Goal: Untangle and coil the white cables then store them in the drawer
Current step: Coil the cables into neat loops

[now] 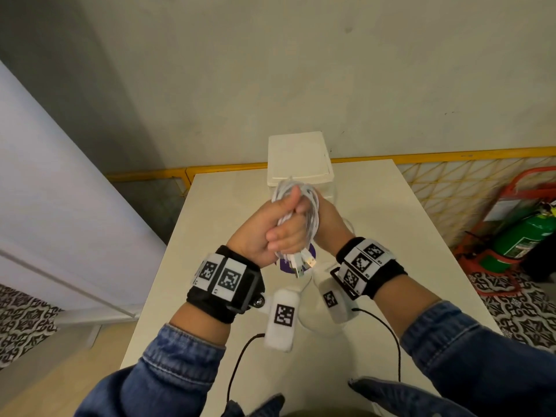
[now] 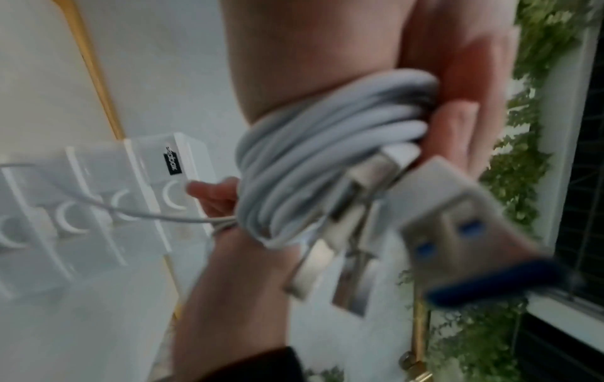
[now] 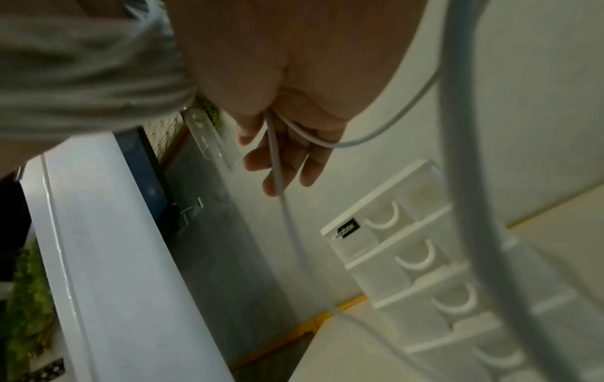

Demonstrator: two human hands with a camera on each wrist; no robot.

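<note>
A coiled bundle of white cables (image 1: 312,206) is held up over the table, in front of the white drawer unit (image 1: 298,155). My left hand (image 1: 282,233) grips the bundle in a fist, thumb up. Several USB plugs (image 1: 305,263) hang below it. My right hand (image 1: 331,221) is behind the coil. In the left wrist view the coil (image 2: 326,155) and blurred plugs (image 2: 441,219) fill the middle. In the right wrist view a loose thin strand (image 3: 278,165) runs through my right fingers (image 3: 314,165) and trails down toward the drawer unit (image 3: 421,261), whose drawers are shut.
The white table (image 1: 391,236) stands against a wall, with a yellow mesh fence (image 1: 451,182) behind it. A green fire extinguisher (image 1: 523,236) in a red stand is on the floor to the right. Something purple (image 1: 312,254) lies on the table under the plugs.
</note>
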